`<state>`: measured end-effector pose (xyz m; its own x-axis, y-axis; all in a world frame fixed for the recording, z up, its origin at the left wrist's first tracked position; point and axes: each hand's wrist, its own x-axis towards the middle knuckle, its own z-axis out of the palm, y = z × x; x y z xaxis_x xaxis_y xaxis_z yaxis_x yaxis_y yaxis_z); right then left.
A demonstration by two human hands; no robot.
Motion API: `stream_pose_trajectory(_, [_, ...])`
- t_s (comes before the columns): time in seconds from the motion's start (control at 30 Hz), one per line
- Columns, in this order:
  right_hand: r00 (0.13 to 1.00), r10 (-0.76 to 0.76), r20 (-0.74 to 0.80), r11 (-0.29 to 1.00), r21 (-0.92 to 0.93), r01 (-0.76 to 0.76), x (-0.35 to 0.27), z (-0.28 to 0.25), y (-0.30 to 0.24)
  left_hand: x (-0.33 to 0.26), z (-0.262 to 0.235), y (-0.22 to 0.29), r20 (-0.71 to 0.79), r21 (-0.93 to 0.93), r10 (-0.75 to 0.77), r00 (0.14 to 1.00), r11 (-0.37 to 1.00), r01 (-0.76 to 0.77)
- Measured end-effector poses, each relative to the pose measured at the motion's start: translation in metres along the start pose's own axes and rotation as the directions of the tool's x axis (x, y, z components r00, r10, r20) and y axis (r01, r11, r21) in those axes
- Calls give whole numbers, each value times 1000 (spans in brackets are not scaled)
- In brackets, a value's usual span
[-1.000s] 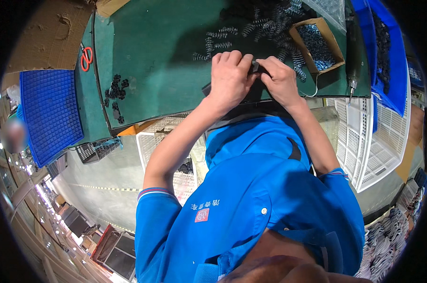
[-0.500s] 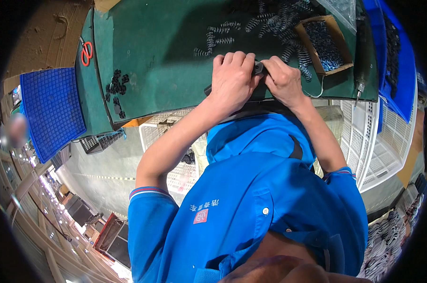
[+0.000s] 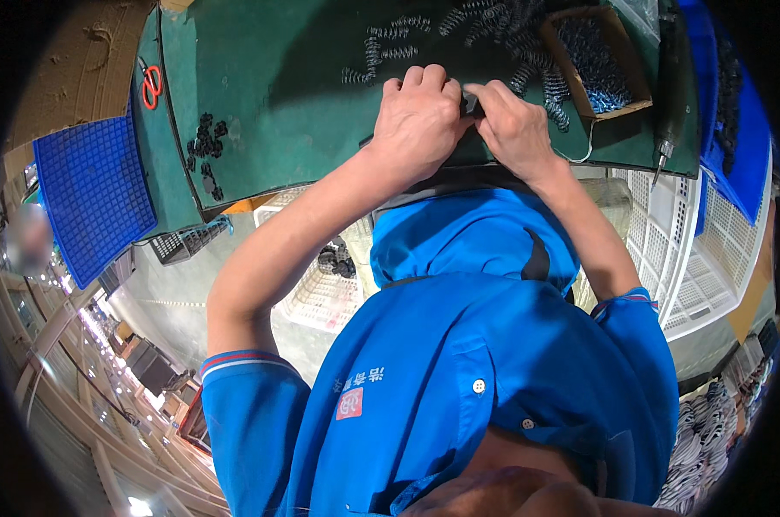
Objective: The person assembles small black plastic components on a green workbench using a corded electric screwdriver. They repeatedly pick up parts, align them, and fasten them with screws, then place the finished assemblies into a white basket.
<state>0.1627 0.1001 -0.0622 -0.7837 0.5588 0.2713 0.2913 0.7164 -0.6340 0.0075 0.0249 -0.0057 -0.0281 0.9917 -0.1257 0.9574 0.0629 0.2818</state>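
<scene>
Head view: what's in your hands?
"Your left hand holds a black part over the table, near its edge; your right hand touches the end, grip unclear."
"Progress?"
"Not yet released; springs loose beyond; completion unclear."

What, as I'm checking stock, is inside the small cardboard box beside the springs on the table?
The open cardboard box holds many small, shiny, metallic-looking pieces, the farther ones in shadow. They cover its bottom, so what lies beneath the top layer cannot be seen.
</scene>
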Motion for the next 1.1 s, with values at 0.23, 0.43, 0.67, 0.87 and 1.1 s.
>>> stream_pose_trajectory(0.23, [889, 155, -431, 968, -112, -223, -1, -120, 23, -7, 16, 1, -145, 45, 29, 989, 999, -22])
stream_pose_trajectory(0.43, [586, 781, -217, 400, -548, -735, -14, -187, 145, -6, 26, -7, -304, -127, 27, 952, 990, -69])
stream_pose_trajectory(0.67, [648, 701, -299, 699, 105, -708, -31, -188, 168, -2, 22, -3, -255, -119, -22, 967, 993, -8])
stream_pose_trajectory(0.87, [844, 483, -235, 404, 914, 23, 16, -173, 28, -4, 27, -4, -213, -36, -8, 977, 999, 1])
stream_pose_trajectory(1.1, [839, 243, -487, 645, 727, 235, 76, -100, -45, 1, 26, -4, -193, 13, -2, 981, 1000, 5])
